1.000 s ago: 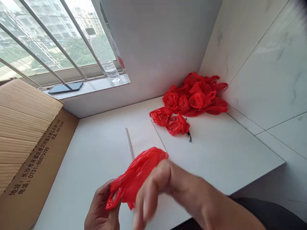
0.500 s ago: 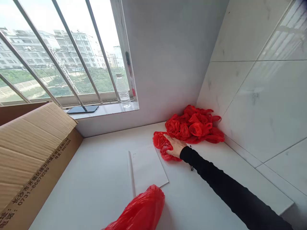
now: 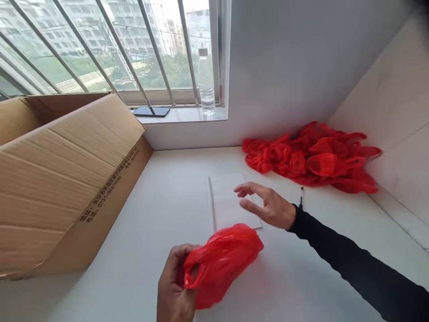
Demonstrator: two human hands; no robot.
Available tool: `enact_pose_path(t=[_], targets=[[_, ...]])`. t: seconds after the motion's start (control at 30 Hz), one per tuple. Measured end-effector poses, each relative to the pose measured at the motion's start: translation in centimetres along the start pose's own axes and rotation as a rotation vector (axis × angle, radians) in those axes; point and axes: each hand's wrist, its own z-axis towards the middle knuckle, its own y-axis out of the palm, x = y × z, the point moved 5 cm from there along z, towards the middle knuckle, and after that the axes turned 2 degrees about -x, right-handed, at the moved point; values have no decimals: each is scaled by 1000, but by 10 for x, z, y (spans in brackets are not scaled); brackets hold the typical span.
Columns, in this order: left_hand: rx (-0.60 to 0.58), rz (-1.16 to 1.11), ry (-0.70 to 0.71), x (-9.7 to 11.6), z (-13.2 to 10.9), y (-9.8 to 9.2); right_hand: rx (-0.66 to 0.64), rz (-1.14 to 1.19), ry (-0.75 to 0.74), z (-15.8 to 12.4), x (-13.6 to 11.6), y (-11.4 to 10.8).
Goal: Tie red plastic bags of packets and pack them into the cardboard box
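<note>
My left hand (image 3: 176,288) grips a puffed red plastic bag (image 3: 223,261) by its top, low over the white counter (image 3: 157,214). My right hand (image 3: 266,205), in a black sleeve, hovers open above a white sheet of paper (image 3: 226,197), fingers spread and holding nothing. A heap of crumpled red plastic bags (image 3: 311,158) lies in the far right corner against the wall. A black pen (image 3: 301,197) lies just past my right wrist.
A big open cardboard box (image 3: 67,179) with printed text stands at the left. On the window sill are a water bottle (image 3: 206,82) and a dark phone (image 3: 151,111). Marble wall tiles (image 3: 398,134) close off the right side.
My right hand has drawn back from the two loose red bags, which now lie against the heap, and hangs open over the paper. The view has swung left. My left hand still holds its bag.
</note>
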Motion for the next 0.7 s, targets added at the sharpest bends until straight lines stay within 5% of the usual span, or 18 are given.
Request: enact_pose_path(t=[0.13, 0.4, 0.5, 0.57, 0.63, 0.7], targets=[[-120, 17, 44, 11, 2, 17, -217, 412, -138, -62, -39, 27], [52, 114, 75, 21, 4, 3, 67, 766, 211, -98, 1, 7], [42, 266, 146, 37, 0, 14, 108, 702, 191, -114, -8, 6], [52, 425, 250, 49, -4, 20, 320, 562, 142, -126, -25, -6], [116, 550, 419, 61, -11, 20, 581, 382, -22, -138, -52, -23], [183, 639, 563, 71, -20, 16, 572, 200, -314, -140, -85, -27]])
